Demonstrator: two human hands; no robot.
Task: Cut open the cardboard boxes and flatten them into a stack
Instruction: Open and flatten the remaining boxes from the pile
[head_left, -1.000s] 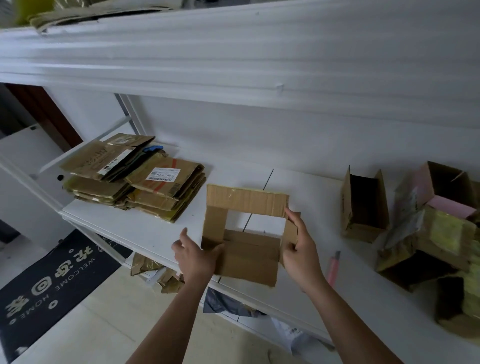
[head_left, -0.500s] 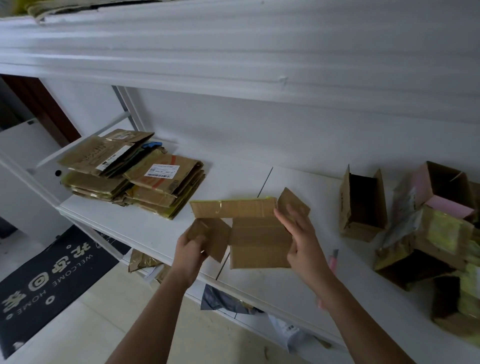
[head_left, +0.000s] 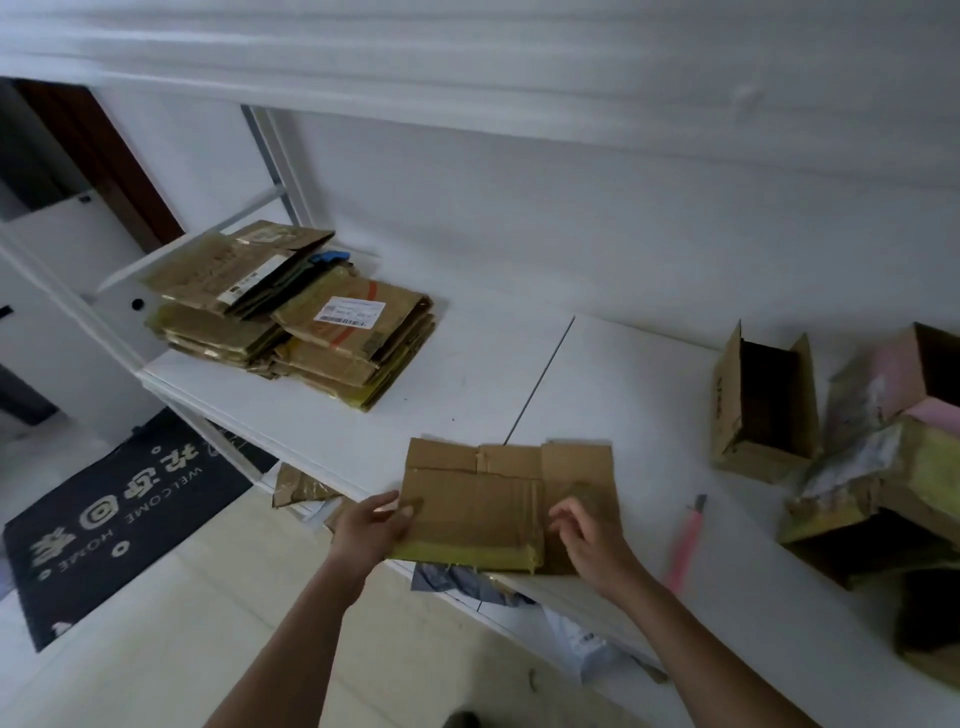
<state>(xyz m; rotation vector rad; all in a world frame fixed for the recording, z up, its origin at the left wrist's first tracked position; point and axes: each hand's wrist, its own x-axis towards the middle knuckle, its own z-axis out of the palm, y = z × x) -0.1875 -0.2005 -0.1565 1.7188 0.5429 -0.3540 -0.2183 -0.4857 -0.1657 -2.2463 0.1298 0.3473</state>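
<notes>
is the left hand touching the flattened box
Touching. The head view shows the left hand gripping the left edge of the flattened box, thumb lying on its top face.

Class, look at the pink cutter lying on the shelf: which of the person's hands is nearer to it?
The right hand. It is just left of the pink cutter, apart from it; the left hand holds the flattened box's far edge.

dark doormat (head_left: 119, 525) reading "WELCOME HOME", shipping label on stack illegible
</notes>
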